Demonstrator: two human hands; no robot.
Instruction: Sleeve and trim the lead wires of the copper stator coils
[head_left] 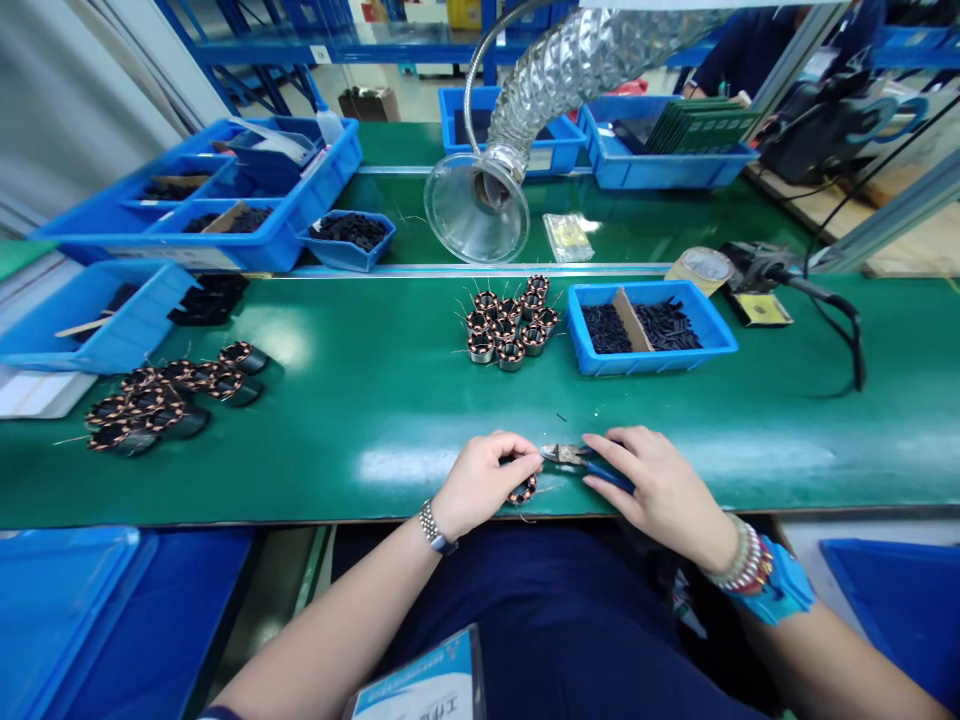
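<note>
My left hand [487,480] is closed at the front of the green table, thumb and forefinger pinched at a small copper-wound ring coil [523,490], which its fingers partly cover. Right of it, my right hand [652,485] has its fingers around the blue handles of a pair of cutting pliers [566,455]. The pliers' tip points left and reaches the left fingertips. Thin wires stick out from the coil. Whether the jaws grip a wire is too small to tell. A short black piece [561,417] lies just beyond the pliers.
Several coils [504,328] stand mid-table, beside a blue tray [652,365] of black pieces. More coils [180,420] sit at left near blue bins [135,345]. A fume hood [480,215] hangs above. A soldering iron [821,290] lies right. A person [724,65] is at the back right.
</note>
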